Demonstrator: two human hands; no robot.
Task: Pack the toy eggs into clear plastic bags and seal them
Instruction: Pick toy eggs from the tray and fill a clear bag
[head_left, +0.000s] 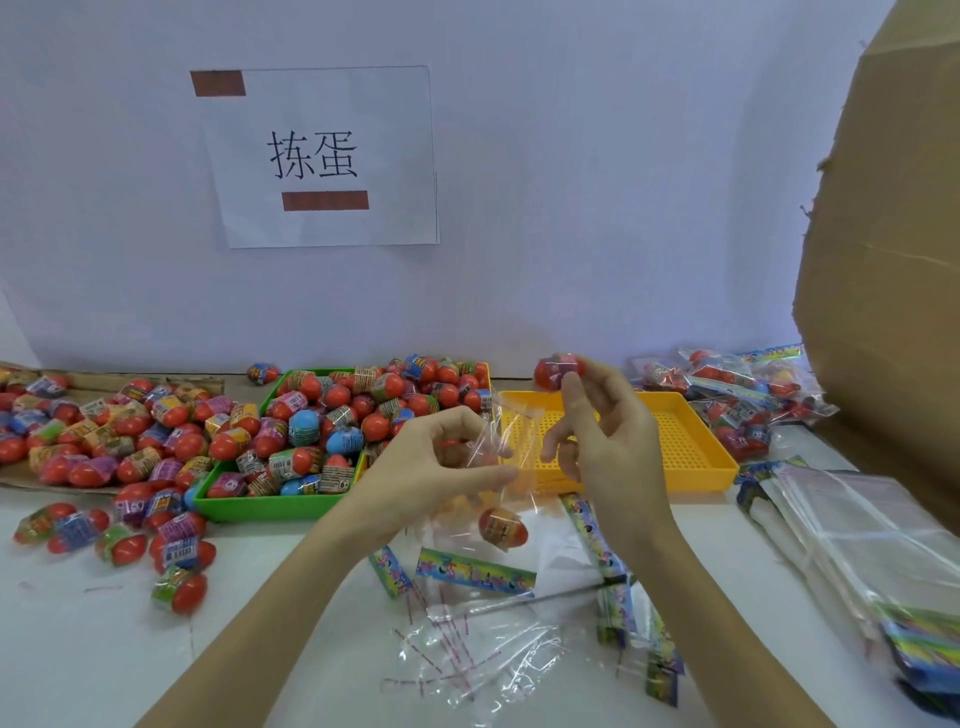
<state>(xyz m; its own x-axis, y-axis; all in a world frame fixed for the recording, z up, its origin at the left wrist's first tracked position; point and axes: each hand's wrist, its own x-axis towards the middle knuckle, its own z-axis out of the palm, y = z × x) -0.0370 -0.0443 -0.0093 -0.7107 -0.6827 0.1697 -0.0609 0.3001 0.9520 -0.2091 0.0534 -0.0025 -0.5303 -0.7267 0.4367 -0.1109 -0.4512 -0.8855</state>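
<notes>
The right hand (602, 436) pinches a red toy egg (557, 371) between thumb and forefinger tip, raised above the yellow tray (691, 457); its other fingers are loosely curled. The left hand (441, 457) has its grip on the mouth of a clear plastic bag (506, 467), thumb and fingers pinching the film, approx. in front of the yellow tray's near-left corner. The bag hangs down from this hand, and one egg with an orange label (502, 527) sits in its lower part, though the film is so transparent that I cannot say for sure if it is inside or just behind. Under the hands, on the white table (78, 649), lie loose clear bags (467, 654) and colourful printed header cards (475, 571). Left of the hands a green tray (270, 506) is heaped with eggs, mostly red, a few blue, and many more eggs (119, 447) are spread over the table to its left. At right, a stack of empty bags (852, 535); further back, packed bags (737, 395) w/ eggs, beside a brown cardboard box (893, 260). A paper sign (322, 156) is taped on the wall.
</notes>
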